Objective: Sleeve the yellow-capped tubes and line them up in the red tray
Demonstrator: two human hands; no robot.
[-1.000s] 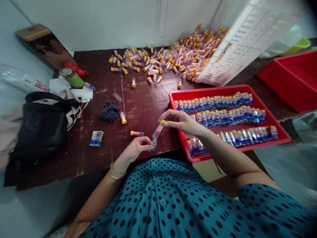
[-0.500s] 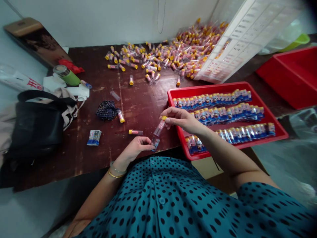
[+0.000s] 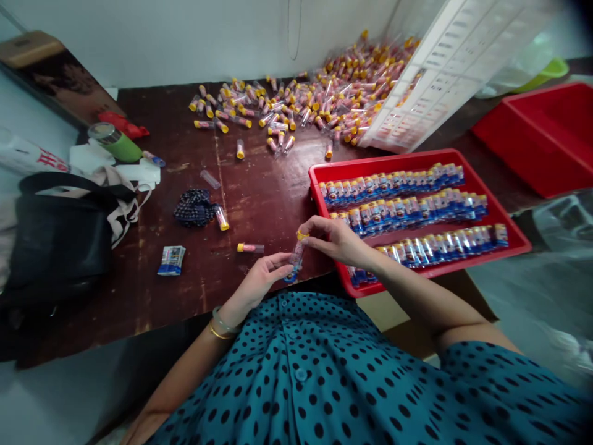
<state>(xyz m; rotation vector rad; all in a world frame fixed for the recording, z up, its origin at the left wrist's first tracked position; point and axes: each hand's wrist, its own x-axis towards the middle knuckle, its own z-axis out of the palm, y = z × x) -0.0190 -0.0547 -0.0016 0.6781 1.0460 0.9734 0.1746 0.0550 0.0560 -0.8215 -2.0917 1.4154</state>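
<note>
My right hand [image 3: 331, 240] pinches the yellow cap of a clear tube [image 3: 297, 250] with pink contents. The tube slants down toward my left hand [image 3: 269, 275], its lower part in or against a clear, blue-printed plastic sleeve [image 3: 292, 275]. My left thumb and fingers are closed on that sleeve; how far the tube sits inside is hard to make out. Another capped tube [image 3: 251, 248] lies just left of my hands. Farther left rests a small stack of flat printed sleeves [image 3: 171, 260].
To the right stands a red tray [image 3: 419, 267] holding rows of sleeved tubes [image 3: 393, 213]. A large pile of tubes [image 3: 319, 102] lies at the back, beside a leaning white plastic basket [image 3: 430, 80]. A black bag [image 3: 60, 241], green cup [image 3: 118, 143] and dark checked cloth [image 3: 193, 207] are at left.
My right hand has lowered the tube, which now overlaps the sleeve in my left hand. The whole view has shifted slightly.
</note>
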